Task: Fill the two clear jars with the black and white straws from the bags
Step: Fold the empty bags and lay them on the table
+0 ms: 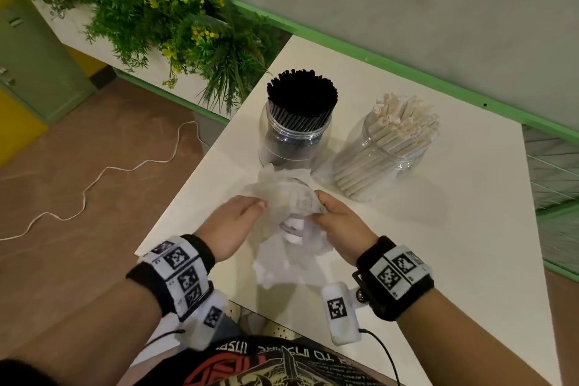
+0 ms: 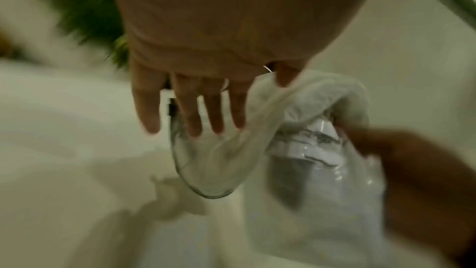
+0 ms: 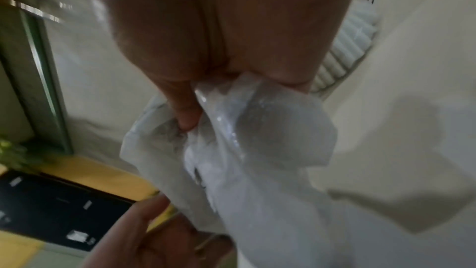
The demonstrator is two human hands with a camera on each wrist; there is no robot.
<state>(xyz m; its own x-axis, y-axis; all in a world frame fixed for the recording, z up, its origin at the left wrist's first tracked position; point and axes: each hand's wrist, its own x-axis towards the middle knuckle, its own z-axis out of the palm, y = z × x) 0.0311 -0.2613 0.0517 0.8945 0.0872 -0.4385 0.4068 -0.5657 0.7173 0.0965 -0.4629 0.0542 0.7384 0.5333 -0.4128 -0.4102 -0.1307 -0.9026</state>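
Two clear jars stand on the white table (image 1: pixel 454 260). The left jar (image 1: pixel 294 135) is packed with black straws (image 1: pixel 302 94); the right jar (image 1: pixel 385 157) holds white straws (image 1: pixel 404 119), which also show as white straws (image 3: pixel 347 48) behind my right palm. In front of the jars I hold a crumpled clear plastic bag (image 1: pixel 282 197) above the table. My right hand (image 1: pixel 335 216) pinches the bag (image 3: pixel 257 150) between thumb and fingers. My left hand (image 1: pixel 241 216) has straight, spread fingers (image 2: pixel 190 109) lying against the bag (image 2: pixel 309 160). No straws show inside the bag.
A leafy plant (image 1: pixel 175 19) in a planter stands past the table's far left corner. A green rail (image 1: pixel 407 69) runs along the wall behind the jars. A white cable (image 1: pixel 94 178) lies on the brown floor at left. A wire rack (image 1: pixel 554 172) is at right.
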